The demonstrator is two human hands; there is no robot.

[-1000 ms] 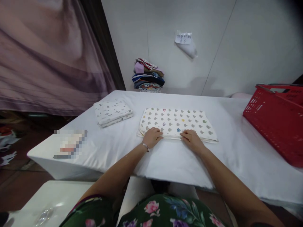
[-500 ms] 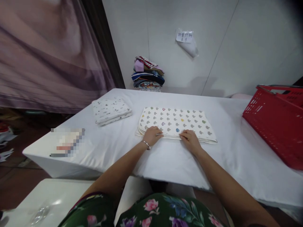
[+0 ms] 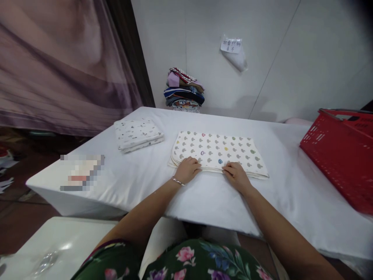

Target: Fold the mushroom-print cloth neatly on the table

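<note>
At the centre of the frame lies a folded rectangular cream cloth printed with grey, yellow, green, red, purple and blue mushroom shapes (image 3: 217, 149), its layered edges visible at left and along the near side. The left hand (image 3: 188, 170), just left of the cloth's near midpoint, has its fingers bent and drawn together, with thumb and fingertips closed on the near edge; a thin silvery bracelet (image 3: 178, 181) circles the wrist. The right hand (image 3: 235, 175), near the cloth's middle, is likewise gathered, thumb and fingertips closed on the same edge. Beneath spreads a table covered in smooth white fabric (image 3: 204, 198). Left of centre rests a second folded white cloth with small dark motifs (image 3: 138, 134); nearer the left edge of the frame lies a flat object obscured by pixelation (image 3: 83, 173). At right stands a red perforated plastic basket (image 3: 339, 155). Upper centre: a stack of folded multicoloured fabrics (image 3: 185, 91) before a pale panelled wall (image 3: 210, 23) bearing a handwritten white paper sign (image 3: 231, 46). Upper left: a draped mauve-pink curtain (image 3: 64, 66). Bottom centre: a green floral garment (image 3: 210, 260).
</note>
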